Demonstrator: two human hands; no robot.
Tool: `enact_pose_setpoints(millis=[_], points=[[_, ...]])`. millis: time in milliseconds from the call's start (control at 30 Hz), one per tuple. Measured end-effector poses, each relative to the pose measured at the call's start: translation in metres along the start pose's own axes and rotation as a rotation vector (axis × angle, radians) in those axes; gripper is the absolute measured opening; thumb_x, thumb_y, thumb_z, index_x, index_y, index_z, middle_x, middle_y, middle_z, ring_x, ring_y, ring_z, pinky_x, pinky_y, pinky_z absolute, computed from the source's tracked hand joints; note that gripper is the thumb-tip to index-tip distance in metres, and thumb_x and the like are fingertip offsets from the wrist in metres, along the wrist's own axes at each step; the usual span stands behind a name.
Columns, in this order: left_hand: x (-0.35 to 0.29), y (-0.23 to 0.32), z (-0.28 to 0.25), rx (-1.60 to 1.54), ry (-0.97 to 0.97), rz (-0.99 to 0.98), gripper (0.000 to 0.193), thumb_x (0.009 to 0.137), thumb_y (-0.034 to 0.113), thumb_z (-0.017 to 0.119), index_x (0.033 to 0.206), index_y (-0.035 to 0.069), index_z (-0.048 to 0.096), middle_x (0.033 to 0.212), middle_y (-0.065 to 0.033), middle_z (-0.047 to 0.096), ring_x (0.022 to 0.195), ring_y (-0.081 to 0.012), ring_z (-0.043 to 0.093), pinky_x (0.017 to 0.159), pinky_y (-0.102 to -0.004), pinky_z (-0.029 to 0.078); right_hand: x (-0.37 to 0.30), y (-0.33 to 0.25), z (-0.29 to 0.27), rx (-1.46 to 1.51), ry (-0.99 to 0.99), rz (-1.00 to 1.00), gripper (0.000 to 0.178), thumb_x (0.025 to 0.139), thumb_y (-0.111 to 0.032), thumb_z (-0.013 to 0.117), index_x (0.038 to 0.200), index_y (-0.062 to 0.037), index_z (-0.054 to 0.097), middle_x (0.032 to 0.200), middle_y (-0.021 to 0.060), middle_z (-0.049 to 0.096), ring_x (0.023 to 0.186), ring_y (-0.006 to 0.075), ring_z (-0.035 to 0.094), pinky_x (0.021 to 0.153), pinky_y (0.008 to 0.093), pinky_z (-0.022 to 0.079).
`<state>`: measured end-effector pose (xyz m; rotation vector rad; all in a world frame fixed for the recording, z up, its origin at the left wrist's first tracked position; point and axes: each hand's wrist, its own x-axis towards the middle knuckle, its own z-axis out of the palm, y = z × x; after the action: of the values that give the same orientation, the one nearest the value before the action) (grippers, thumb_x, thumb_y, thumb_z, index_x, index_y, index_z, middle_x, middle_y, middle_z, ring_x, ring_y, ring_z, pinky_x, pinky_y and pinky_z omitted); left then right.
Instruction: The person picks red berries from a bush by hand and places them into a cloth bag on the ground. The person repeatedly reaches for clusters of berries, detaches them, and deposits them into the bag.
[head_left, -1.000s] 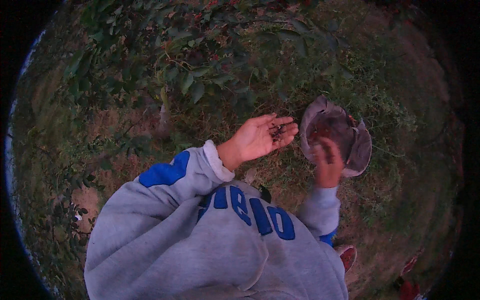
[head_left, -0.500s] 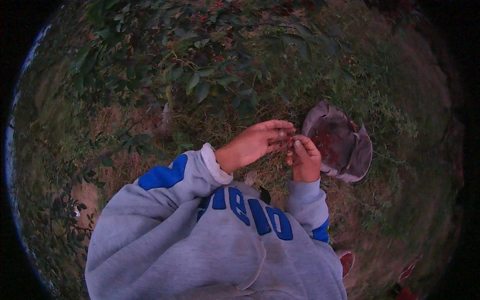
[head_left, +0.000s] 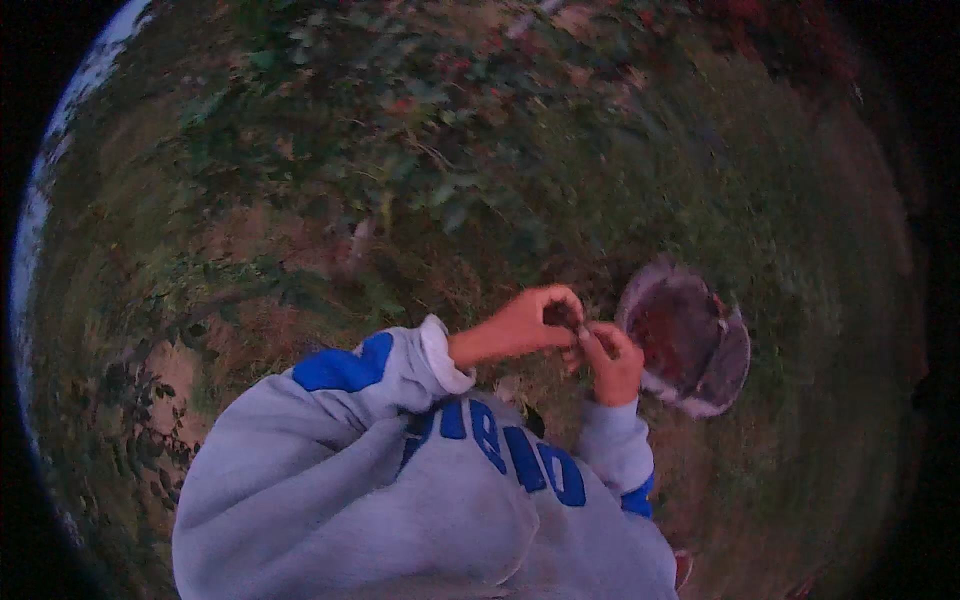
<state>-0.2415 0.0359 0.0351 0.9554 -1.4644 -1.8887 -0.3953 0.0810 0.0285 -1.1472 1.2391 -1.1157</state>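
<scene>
My left hand (head_left: 522, 323) is closed in front of my chest, its thumb and fingers curled into a ring with the tips together. My right hand (head_left: 612, 362) meets it at the fingertips, thumb pinched against the forefinger. Something small and dark seems to lie where the fingertips join, but blur hides what it is. Just right of my right hand is a grey cloth-lined container (head_left: 737, 352) with an open mouth. Small red fruit (head_left: 658, 338) lies inside it, smeared by motion.
A leafy bush (head_left: 450, 190) with red specks of fruit spreads ahead of me. A pale stem (head_left: 360, 240) rises at its base. Grass and bare soil (head_left: 265, 320) cover the ground. Dark leafy twigs (head_left: 150, 440) stand at my left.
The view has shifted, so bush, container and hands sit lower. My left hand's fingers, stretched out before, have curled in. The small red berry earlier seen between my fingertips is no longer distinguishable.
</scene>
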Motion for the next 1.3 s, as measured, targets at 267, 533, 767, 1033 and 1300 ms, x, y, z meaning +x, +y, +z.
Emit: enact_pose_setpoints(millis=[267,533,767,1033,1300], points=[[-0.016,-0.009,-0.004,-0.061,-0.184,-0.105,0.016,0.068,0.007,0.054,0.081,0.002,0.048,0.068,-0.0038,0.052,0.055,-0.0085,0.05,0.052,-0.0217,0.042,-0.004,0.021,-0.013,-0.171,0.119,-0.126,0.013,0.079,-0.005,0.045,0.091,0.0,0.044,0.067,0.0089,0.056,0.053,0.0121,0.053,0.046,0.0226,0.042],[-0.024,-0.051,-0.032,0.246,-0.196,0.083,0.034,0.069,0.014,0.058,0.1,0.005,0.049,0.096,-0.0058,0.052,0.088,-0.0135,0.049,0.076,-0.0277,0.041,0.061,0.082,-0.209,-0.752,0.803,-0.143,0.03,0.079,-0.018,0.051,0.104,-0.0014,0.048,0.096,0.0129,0.054,0.085,0.0227,0.053,0.072,0.0309,0.043],[-0.035,-0.087,-0.062,0.37,-0.1,-0.042,0.039,0.074,0.016,0.055,0.11,0.009,0.044,0.109,-0.0084,0.046,0.101,-0.0231,0.045,0.086,-0.0355,0.036,0.094,0.061,-0.137,-0.48,0.299,-0.211,0.023,0.079,-0.015,0.05,0.095,0.0013,0.053,0.093,0.0122,0.056,0.082,0.0169,0.053,0.072,0.0276,0.041],[-0.023,-0.115,-0.111,-0.354,0.115,-0.005,0.032,0.078,0.022,0.052,0.106,0.007,0.047,0.098,-0.0066,0.051,0.092,-0.0161,0.049,0.075,-0.0309,0.041,0.176,-0.032,0.044,-0.356,-0.44,-0.437,0.017,0.078,-0.005,0.046,0.092,0.001,0.053,0.09,0.0107,0.054,0.083,0.0194,0.052,0.073,0.0266,0.039],[0.002,-0.146,-0.157,-0.582,0.368,0.326,0.038,0.077,0.028,0.052,0.109,0.008,0.043,0.109,-0.01,0.045,0.095,-0.0217,0.048,0.074,-0.034,0.041,0.26,0.022,0.082,-0.828,-0.474,-0.479,0.025,0.075,-0.007,0.048,0.099,-0.0043,0.051,0.093,0.0152,0.053,0.087,0.0326,0.049,0.075,0.0347,0.04]])
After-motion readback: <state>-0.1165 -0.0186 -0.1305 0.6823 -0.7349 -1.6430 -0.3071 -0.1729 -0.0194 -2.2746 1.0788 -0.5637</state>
